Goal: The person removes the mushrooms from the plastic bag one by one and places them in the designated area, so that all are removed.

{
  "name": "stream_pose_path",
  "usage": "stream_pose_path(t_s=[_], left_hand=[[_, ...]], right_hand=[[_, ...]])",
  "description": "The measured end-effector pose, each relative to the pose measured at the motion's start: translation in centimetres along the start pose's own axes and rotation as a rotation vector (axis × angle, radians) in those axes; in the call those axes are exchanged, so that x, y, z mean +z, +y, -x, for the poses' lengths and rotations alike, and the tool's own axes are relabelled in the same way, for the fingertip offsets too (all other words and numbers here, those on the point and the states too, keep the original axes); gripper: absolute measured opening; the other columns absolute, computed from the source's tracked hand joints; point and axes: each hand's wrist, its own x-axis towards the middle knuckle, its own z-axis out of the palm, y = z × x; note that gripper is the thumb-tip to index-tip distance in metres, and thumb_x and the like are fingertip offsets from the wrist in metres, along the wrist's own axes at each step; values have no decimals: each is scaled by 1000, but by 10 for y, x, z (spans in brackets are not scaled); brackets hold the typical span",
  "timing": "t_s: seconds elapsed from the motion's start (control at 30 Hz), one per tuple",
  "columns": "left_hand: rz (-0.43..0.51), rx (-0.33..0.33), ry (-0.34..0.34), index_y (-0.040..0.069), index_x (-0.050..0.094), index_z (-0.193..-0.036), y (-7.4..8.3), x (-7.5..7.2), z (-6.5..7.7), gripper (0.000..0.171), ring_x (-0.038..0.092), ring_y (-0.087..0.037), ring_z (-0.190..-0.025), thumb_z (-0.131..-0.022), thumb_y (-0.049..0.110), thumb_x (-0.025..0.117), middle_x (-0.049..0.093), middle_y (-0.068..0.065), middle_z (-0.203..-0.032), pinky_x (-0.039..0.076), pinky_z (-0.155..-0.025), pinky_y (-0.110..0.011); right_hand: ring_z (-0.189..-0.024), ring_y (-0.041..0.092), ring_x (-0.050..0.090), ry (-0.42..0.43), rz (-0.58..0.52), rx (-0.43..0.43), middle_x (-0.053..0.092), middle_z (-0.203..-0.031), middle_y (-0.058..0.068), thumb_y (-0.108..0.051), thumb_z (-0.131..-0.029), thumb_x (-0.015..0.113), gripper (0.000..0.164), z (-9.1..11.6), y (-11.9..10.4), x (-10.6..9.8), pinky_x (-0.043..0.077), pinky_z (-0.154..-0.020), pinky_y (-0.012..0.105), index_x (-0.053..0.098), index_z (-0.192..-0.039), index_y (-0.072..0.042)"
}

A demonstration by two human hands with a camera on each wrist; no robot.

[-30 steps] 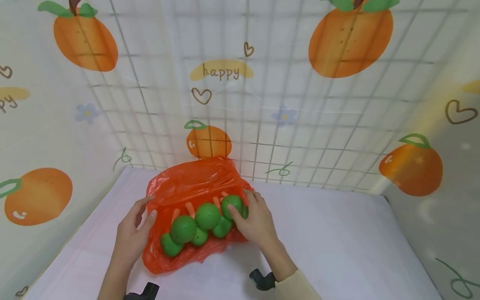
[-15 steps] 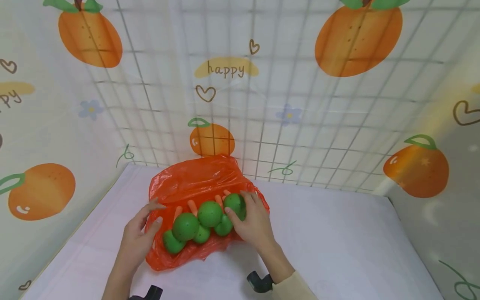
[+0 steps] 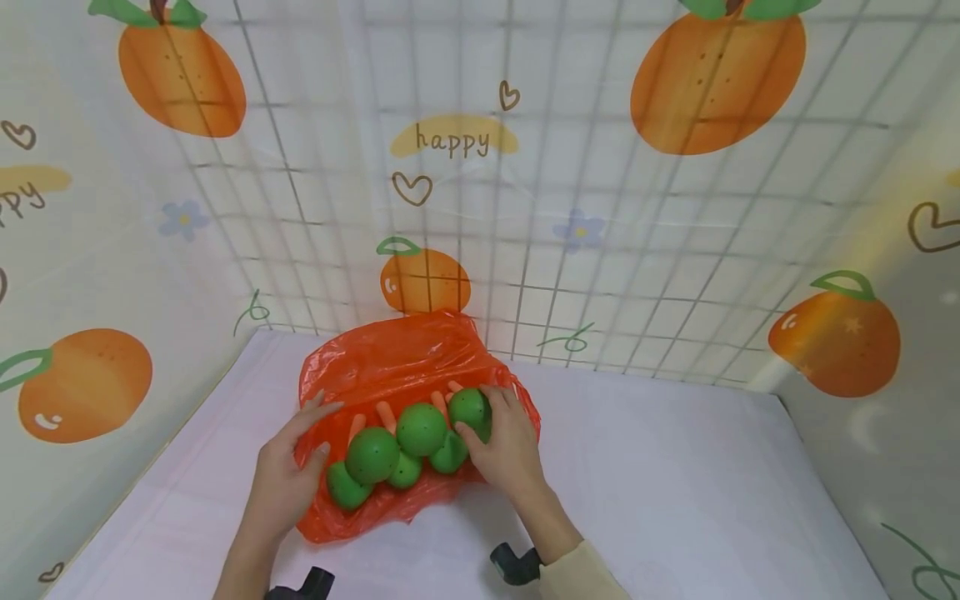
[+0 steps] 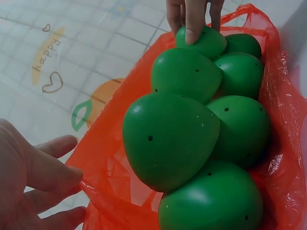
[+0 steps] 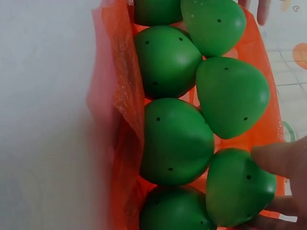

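Note:
An orange-red plastic bag [image 3: 397,354] lies spread on the table, its mouth turned toward me. Several green balls [image 3: 372,456] with small black dots sit in two rows in it. Orange sticks [image 3: 386,415] stick out behind some of them. At the bag's right end my right hand [image 3: 513,442] holds the last upper green ball [image 5: 242,189], thumb on one side and fingers round the other. Along the bag's left edge is my left hand [image 3: 285,475], thumb and fingers spread apart. In the left wrist view its fingertips [image 4: 73,175] touch the bag's rim.
The table [image 3: 675,475] has a white cover and extends to the right. Behind it rises a wire grid [image 3: 600,292] under a translucent sheet printed with oranges and hearts. Black wrist mounts [image 3: 516,564] show below both hands.
My left hand has shifted right, so its fingers now reach over the bag's left edge. The right hand stays at the same green ball. The whole head view has shifted slightly.

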Motion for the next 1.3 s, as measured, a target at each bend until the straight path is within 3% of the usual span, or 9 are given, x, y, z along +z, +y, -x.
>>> stream_pose_path(t_s=[0.13,0.4,0.53,0.73,0.93,1.3], left_hand=[[-12,-28,-5,15,68,-136,1,2,-1,49,29,-35,-157,-96,-13,60,45,-7,-163,31,-121,-62],[-37,-50,-19,10,58,-150,2,7,-2,57,31,-36,-156,-98,-15,53,44,-5,-164,35,-119,-57],[-62,-27,-4,8,55,-152,3,8,-1,62,35,-37,-154,-96,-18,49,47,-7,-162,36,-119,-56],[-99,14,25,7,54,-153,1,9,-4,64,39,-38,-152,-95,-20,51,50,-10,-160,36,-119,-58],[-144,10,36,9,54,-153,1,9,-6,63,40,-38,-151,-96,-17,56,50,-9,-160,38,-117,-58],[-233,1,41,5,56,-151,-1,5,-8,58,42,-40,-149,-96,-15,61,48,-11,-161,43,-113,-58]], right_hand=[[-119,37,61,17,-5,14,61,-137,19,-21,-90,83,60,0,2,0,54,-101,56,59,-141,1],[-117,35,63,52,-5,11,64,-133,17,-20,-90,84,58,0,5,-1,55,-100,55,61,-139,0],[-117,36,64,82,2,-4,66,-131,17,-21,-90,84,56,1,7,-2,54,-102,55,62,-137,1],[-118,35,64,104,-13,-18,67,-130,17,-21,-89,84,57,2,5,-6,54,-103,54,63,-136,2],[-121,37,64,112,-29,-5,68,-131,17,-22,-90,84,57,4,-2,-14,53,-105,54,63,-137,2],[-108,33,69,123,-106,-14,69,-125,16,-16,-89,85,55,11,-16,-36,62,-91,48,63,-136,3]])
